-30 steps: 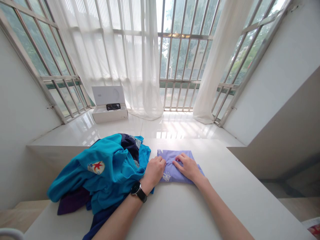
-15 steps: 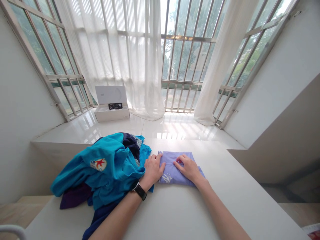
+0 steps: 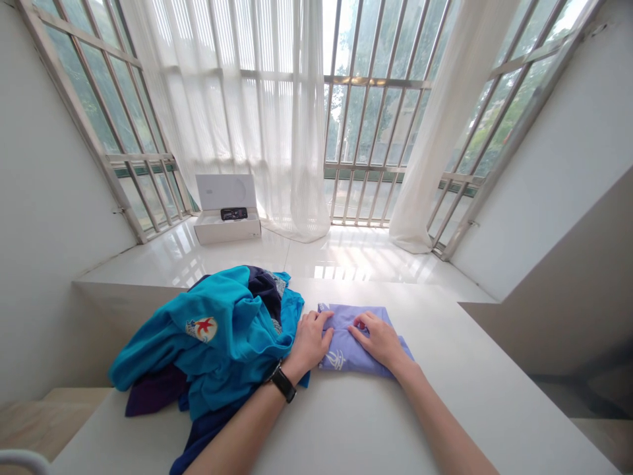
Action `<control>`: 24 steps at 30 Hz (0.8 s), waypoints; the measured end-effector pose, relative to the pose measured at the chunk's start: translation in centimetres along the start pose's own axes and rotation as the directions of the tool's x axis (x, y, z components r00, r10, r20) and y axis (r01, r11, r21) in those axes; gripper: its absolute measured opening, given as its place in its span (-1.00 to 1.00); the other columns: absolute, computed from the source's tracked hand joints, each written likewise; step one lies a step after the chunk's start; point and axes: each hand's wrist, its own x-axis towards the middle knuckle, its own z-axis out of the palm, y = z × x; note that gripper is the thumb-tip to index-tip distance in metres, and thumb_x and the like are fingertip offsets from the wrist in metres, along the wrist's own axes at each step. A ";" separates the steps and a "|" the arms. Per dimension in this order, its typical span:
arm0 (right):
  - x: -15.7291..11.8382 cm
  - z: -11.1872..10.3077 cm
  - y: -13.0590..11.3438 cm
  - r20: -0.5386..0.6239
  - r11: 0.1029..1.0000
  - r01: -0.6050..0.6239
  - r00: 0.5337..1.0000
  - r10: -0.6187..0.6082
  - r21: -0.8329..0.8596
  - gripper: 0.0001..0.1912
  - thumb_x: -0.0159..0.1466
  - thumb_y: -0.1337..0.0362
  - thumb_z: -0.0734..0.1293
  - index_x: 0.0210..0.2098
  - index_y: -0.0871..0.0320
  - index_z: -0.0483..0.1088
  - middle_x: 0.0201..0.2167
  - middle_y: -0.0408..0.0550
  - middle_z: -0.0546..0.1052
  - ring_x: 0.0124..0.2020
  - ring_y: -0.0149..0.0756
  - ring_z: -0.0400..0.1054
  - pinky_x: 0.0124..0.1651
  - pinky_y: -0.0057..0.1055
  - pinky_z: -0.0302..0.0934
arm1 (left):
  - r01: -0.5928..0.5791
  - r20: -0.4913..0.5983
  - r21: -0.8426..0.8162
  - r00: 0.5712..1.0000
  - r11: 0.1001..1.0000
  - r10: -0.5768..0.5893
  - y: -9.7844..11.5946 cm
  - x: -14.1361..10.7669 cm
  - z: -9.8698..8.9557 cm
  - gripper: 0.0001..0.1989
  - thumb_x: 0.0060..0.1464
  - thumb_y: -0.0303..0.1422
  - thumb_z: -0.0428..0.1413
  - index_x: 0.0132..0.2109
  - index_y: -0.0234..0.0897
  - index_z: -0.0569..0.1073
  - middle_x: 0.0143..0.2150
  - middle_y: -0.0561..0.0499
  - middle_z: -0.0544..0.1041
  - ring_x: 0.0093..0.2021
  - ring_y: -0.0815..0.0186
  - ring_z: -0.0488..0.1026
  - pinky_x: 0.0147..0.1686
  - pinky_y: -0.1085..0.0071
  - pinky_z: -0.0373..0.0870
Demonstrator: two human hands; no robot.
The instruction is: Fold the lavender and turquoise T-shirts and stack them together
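Two hands of mine are on one folded lavender garment (image 3: 349,346), which lies flat near the far edge of the white desk (image 3: 356,429), just right of the pile of clothes. My left hand (image 3: 310,343) is open, with its fingers resting on the garment's left end, and my right hand (image 3: 378,341) lies open on its right half; neither is gripping it. The cloth looks light, thin and soft, so I'd expect it to sag and come unfolded if lifted by one corner. The surest hold seems to be both hands sliding under the long edges and supporting the whole bundle. Touching its left end is one heaped teal jacket (image 3: 222,330) with one star badge (image 3: 202,329), and I can make out at least two darker pieces with it, a navy garment (image 3: 200,445) and a dark purple garment (image 3: 155,390), though the exact count is hidden in the heap. One black wristwatch (image 3: 283,384) sits on my left wrist. Well beyond the desk's far edge, one white box (image 3: 227,227) with its lid (image 3: 226,191) standing open holds one black object (image 3: 234,214), in front of two sheer white curtains (image 3: 291,119).
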 end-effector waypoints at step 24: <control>-0.1 0.4 0.2 -0.135 0.980 0.199 0.970 -0.201 -0.028 -0.79 0.38 0.20 0.28 -0.07 0.10 0.47 0.02 0.10 0.51 0.01 -0.07 0.43 0.05 -0.13 0.36 | 0.026 0.029 -0.014 0.999 1.000 -0.026 1.0 -0.4 -0.9 -0.69 0.20 -0.31 0.15 0.07 -0.23 0.54 -0.04 -0.14 0.50 0.00 0.10 0.49 0.06 0.24 0.42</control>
